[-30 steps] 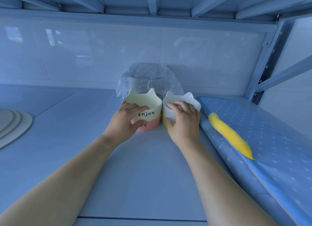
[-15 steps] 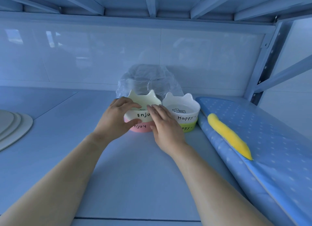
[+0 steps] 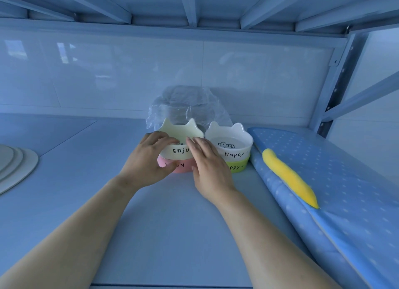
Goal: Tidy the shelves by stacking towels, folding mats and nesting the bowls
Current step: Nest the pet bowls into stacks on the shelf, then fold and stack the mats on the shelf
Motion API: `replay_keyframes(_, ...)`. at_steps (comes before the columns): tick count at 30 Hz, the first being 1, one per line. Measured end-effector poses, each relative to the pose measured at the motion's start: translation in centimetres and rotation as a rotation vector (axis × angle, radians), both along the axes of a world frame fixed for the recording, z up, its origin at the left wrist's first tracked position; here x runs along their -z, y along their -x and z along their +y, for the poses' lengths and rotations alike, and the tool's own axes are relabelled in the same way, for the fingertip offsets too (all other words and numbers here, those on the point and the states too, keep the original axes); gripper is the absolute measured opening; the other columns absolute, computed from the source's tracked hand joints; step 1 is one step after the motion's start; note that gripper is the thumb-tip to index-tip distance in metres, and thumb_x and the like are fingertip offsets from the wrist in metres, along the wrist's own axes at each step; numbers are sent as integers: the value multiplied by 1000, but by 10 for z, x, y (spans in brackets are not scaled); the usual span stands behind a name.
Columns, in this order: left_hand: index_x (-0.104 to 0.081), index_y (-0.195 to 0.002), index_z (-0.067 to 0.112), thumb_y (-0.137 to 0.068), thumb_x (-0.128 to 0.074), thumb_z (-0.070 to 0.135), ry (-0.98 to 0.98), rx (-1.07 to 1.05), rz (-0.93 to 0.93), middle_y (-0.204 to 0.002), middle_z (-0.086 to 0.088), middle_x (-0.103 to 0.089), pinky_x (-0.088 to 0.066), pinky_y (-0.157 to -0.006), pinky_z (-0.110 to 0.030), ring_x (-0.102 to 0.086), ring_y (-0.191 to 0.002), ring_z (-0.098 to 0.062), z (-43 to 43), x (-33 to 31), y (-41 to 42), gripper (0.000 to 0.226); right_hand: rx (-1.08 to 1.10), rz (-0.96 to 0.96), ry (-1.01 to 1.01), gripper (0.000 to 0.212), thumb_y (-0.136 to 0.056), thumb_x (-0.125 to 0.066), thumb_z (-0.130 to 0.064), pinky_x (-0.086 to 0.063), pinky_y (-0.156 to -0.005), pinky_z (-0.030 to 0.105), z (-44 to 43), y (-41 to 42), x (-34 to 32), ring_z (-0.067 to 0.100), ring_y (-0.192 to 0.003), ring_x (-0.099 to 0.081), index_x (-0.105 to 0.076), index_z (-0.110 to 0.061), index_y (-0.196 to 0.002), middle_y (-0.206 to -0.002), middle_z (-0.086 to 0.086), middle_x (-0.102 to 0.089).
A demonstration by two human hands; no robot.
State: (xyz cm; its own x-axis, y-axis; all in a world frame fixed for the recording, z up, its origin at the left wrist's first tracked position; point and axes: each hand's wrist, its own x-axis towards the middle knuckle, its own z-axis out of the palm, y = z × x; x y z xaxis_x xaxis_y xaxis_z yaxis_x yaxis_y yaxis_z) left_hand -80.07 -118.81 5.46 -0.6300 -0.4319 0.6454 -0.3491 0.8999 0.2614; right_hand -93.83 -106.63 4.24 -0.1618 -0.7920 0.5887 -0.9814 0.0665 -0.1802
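Two cat-eared bowl pairs stand at the back of the shelf. A cream bowl (image 3: 179, 131) marked "Enjoy" sits nested in a pink bowl (image 3: 183, 166). Touching it on the right, a white "Happy" bowl (image 3: 234, 153) sits in a green bowl (image 3: 237, 167). My left hand (image 3: 146, 159) grips the left side of the cream and pink pair, fingers over the rim and thumb low on the pink one. My right hand (image 3: 209, 167) holds the same pair from its right side, fingers laid on the cream rim, and it hides part of the green bowl.
Crumpled clear plastic film (image 3: 185, 102) lies behind the bowls against the white back wall. A blue dotted mat (image 3: 336, 180) with a yellow roll (image 3: 287, 176) on it fills the right side. Stacked pale round plates (image 3: 15, 167) sit at the far left. A shelf beam runs overhead.
My right hand has left the white Happy bowl and moved left onto the cream Enjoy bowl. The cream bowl has sunk lower into the pink bowl.
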Motion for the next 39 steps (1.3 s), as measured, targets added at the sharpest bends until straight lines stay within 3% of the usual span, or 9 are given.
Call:
replay_keyframes(3, -52, -127, 20, -69, -59, 46, -7, -40, -12, -125, -2, -50, -36, -102, -36, -40, -121, -23, 12, -2, 2, 64, -4, -17, 25, 68, -84, -50, 0, -37, -104, 36, 6, -1, -2, 19, -138, -23, -24, -18, -145, -149, 2, -28)
replay_keyframes(5, -50, -129, 17, -70, -56, 46, -2, -45, 6, -127, -4, -49, -31, -105, -34, -38, -123, -24, 20, -3, 4, 66, -17, -11, 43, 65, -85, -50, -1, -38, -104, 36, 9, -3, -4, 19, -136, -26, -28, -17, -143, -147, 2, -31)
replay_keyframes(10, -44, -133, 16, -80, -68, 28, -30, -6, 50, -132, -1, -45, -21, -103, -22, -30, -127, -19, 32, -7, 2, 60, -42, 1, 109, 55, -86, -49, -4, -38, -102, 38, 17, -6, -8, 20, -132, -33, -37, -13, -139, -140, 1, -41)
replay_keyframes(17, -38, -137, 24, -86, -59, 35, -43, -33, 8, -137, 5, -39, -22, -100, -22, -26, -129, -15, 19, -15, -45, 57, -115, 12, 166, 51, -80, -56, 1, -39, -103, 38, 7, -32, -24, 25, -127, -42, -50, -8, -130, -133, 5, -51)
replay_keyframes(31, -43, -131, 31, -84, -59, 38, -67, -163, -195, -131, 10, -43, -29, -96, -22, -39, -122, -14, -93, -28, -225, 50, -275, 20, -31, 49, -90, -53, -21, -40, -96, 32, -125, -191, -39, 14, -130, -29, -39, -18, -137, -139, -4, -39)
replay_keyframes(39, -45, -128, 31, -85, -58, 37, -78, -220, -316, -129, 9, -45, -32, -92, -23, -40, -121, -14, -160, -19, -345, 45, -388, 20, -113, 46, -89, -55, -28, -38, -97, 31, -205, -302, -29, 14, -127, -32, -44, -20, -133, -135, -5, -41)
